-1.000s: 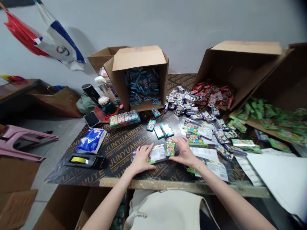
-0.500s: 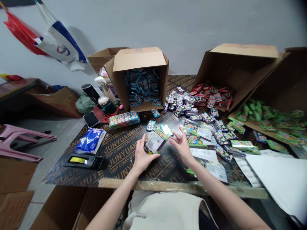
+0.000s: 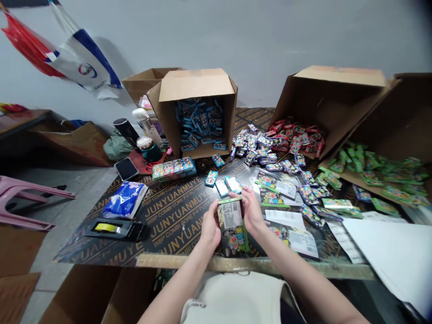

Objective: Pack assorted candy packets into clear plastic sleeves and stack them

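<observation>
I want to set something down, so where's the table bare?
Between the tape dispenser and left hand, plus a strip behind the purple packets, between cartons. It's crowded right of the right hand, with cards and packets.

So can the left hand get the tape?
Probably: nothing seems to stand between the left hand and the tape, though that hand must let go of the pack first.

1. Left on the tabletop [image 3: 172,222], front to back: tape dispenser [image 3: 114,229], tissue pack [image 3: 123,200], smartphone [image 3: 126,169].
2. Right of the smartphone, the box bundle [image 3: 174,168] lies before the left carton [image 3: 197,85].
3. Loose packets [image 3: 251,141] lie between the left carton and middle carton [image 3: 340,75]; the right carton [image 3: 405,112] is beyond.
4. In front, the flat package [image 3: 232,216] is between the hands [image 3: 252,211], left of the paper sheet [image 3: 388,243].
</observation>
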`<state>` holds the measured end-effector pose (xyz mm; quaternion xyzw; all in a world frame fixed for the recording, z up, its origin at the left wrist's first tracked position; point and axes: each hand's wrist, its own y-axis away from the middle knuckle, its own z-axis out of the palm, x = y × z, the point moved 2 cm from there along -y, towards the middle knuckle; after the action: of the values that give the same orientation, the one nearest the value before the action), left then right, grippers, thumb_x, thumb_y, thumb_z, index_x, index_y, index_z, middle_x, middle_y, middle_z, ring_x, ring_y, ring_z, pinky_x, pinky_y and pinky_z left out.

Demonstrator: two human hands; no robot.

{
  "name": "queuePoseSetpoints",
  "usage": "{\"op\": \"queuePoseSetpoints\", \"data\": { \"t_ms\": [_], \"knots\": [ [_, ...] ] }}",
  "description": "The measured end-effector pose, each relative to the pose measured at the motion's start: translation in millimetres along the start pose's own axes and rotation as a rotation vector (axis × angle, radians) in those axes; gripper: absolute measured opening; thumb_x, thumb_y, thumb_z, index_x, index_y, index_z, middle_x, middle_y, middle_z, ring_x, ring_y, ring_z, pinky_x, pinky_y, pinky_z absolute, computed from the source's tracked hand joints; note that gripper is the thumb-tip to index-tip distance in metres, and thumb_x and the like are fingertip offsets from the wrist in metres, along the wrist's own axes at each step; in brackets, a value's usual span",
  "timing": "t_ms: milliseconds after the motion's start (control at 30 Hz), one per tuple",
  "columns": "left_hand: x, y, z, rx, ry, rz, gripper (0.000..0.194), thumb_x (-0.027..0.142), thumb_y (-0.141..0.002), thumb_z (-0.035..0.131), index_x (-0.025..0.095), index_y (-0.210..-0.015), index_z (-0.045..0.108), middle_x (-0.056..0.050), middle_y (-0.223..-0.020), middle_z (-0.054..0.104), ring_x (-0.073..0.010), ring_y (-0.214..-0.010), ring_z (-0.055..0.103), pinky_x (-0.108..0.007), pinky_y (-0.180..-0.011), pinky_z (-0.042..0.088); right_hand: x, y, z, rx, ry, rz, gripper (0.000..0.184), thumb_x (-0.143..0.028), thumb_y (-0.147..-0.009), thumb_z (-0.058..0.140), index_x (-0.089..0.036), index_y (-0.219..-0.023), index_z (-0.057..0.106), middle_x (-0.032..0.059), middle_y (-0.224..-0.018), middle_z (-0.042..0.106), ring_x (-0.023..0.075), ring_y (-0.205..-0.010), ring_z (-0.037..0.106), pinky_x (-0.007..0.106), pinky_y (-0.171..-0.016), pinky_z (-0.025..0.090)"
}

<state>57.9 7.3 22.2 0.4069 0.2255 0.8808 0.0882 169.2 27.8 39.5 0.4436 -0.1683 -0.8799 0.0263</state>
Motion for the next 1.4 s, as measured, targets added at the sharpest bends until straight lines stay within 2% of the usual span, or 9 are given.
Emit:
{"op": "queuePoseSetpoints", "data": {
  "t_ms": [133, 333, 500, 667, 767, 1033, 1200, 1300, 1400],
  "knots": [
    [19.0, -7.6, 1.7, -0.070, -0.033, -0.127, 0.017, 0.025, -0.058, 0.061, 0.013, -0.071, 0.061, 0.000, -0.059, 0.063, -0.0126, -0.053, 0.058, -0.024, -0.056, 0.045, -4.6, -2.2, -6.2, -0.045, -0.059, 0.137, 0.038, -0.020, -0.063, 0.057, -0.023, -0.098, 0.044, -0.0038, -0.064, 0.067, 0.0208, -0.065, 0.064, 0.033, -0.061, 0.048],
    [32.0, -16.0, 1.8, -0.139, -0.128, -0.068, 0.025, 0.012, -0.054, 0.062, 0.015, -0.079, 0.061, -0.001, -0.065, 0.064, -0.0102, -0.054, 0.056, -0.022, -0.055, 0.043, -6.8, -1.0, -4.4, -0.089, 0.023, 0.139, 0.031, -0.023, -0.064, 0.059, -0.021, -0.094, 0.051, 0.0005, -0.072, 0.069, 0.0226, -0.070, 0.064, 0.034, -0.063, 0.049],
    [38.6, -8.9, 7.5, -0.229, -0.371, 0.161, 0.013, 0.017, -0.056, 0.068, 0.015, -0.069, 0.068, -0.004, -0.072, 0.066, -0.0134, -0.066, 0.058, -0.024, -0.063, 0.043, -12.5, 6.8, -12.7, -0.054, 0.451, -0.331, 0.013, -0.023, -0.073, 0.055, -0.022, -0.085, 0.059, 0.0012, -0.077, 0.065, 0.0209, -0.076, 0.060, 0.034, -0.072, 0.046],
    [53.9, 2.9, 19.1, -0.394, -0.848, 0.537, 0.005, 0.024, -0.063, 0.068, 0.019, -0.062, 0.071, -0.006, -0.073, 0.067, -0.0190, -0.071, 0.059, -0.028, -0.066, 0.045, -25.2, 18.9, -29.1, -0.246, 0.722, -0.645, 0.018, -0.025, -0.081, 0.049, -0.024, -0.084, 0.066, 0.0041, -0.089, 0.065, 0.0224, -0.086, 0.059, 0.037, -0.082, 0.044],
    [59.8, -0.7, 23.2, -0.406, -0.934, 0.549, 0.006, 0.025, -0.059, 0.072, 0.019, -0.060, 0.071, -0.006, -0.066, 0.067, -0.0183, -0.064, 0.058, -0.027, -0.061, 0.044, -30.2, 18.7, -35.6, -0.242, 0.727, -0.639, 0.013, -0.027, -0.079, 0.056, -0.025, -0.078, 0.069, 0.0039, -0.086, 0.066, 0.0230, -0.084, 0.059, 0.038, -0.081, 0.045],
    [66.2, -13.8, 35.0, -0.488, -0.940, 0.258, 0.013, 0.027, -0.058, 0.071, 0.014, -0.059, 0.070, -0.004, -0.053, 0.063, -0.0132, -0.048, 0.053, -0.023, -0.051, 0.039, -39.8, 3.4, -35.5, -0.255, 0.667, -0.366, 0.013, -0.032, -0.071, 0.066, -0.020, -0.069, 0.068, 0.0015, -0.067, 0.065, 0.0175, -0.061, 0.057, 0.030, -0.059, 0.045],
    [63.1, 5.1, 36.8, -0.533, -1.177, 0.645, 0.010, 0.024, -0.068, 0.064, 0.017, -0.061, 0.068, -0.005, -0.065, 0.065, -0.0164, -0.061, 0.058, -0.025, -0.060, 0.042, -48.5, 10.3, -37.6, -0.365, 0.787, -0.481, 0.016, -0.035, -0.077, 0.061, -0.022, -0.070, 0.068, 0.0022, -0.069, 0.064, 0.0191, -0.066, 0.058, 0.033, -0.064, 0.046],
    [59.8, 11.6, 33.5, -0.598, -1.238, 0.796, 0.012, 0.026, -0.072, 0.062, 0.019, -0.065, 0.068, -0.006, -0.073, 0.065, -0.0169, -0.067, 0.058, -0.026, -0.066, 0.042, -55.8, 14.4, -49.1, -0.506, 0.860, -0.545, 0.030, -0.039, -0.088, 0.042, -0.025, -0.086, 0.069, 0.0049, -0.097, 0.065, 0.0226, -0.091, 0.057, 0.040, -0.084, 0.042],
    [58.6, 9.6, 31.3, -0.621, -1.325, 0.830, 0.014, 0.027, -0.077, 0.057, 0.019, -0.071, 0.067, -0.005, -0.071, 0.062, -0.0163, -0.067, 0.056, -0.026, -0.065, 0.041, -65.2, 2.4, -83.6, -0.313, 1.065, -0.593, 0.032, -0.038, -0.090, 0.036, -0.026, -0.102, 0.064, 0.0044, -0.116, 0.057, 0.0230, -0.108, 0.049, 0.042, -0.093, 0.034]
  ]
}}
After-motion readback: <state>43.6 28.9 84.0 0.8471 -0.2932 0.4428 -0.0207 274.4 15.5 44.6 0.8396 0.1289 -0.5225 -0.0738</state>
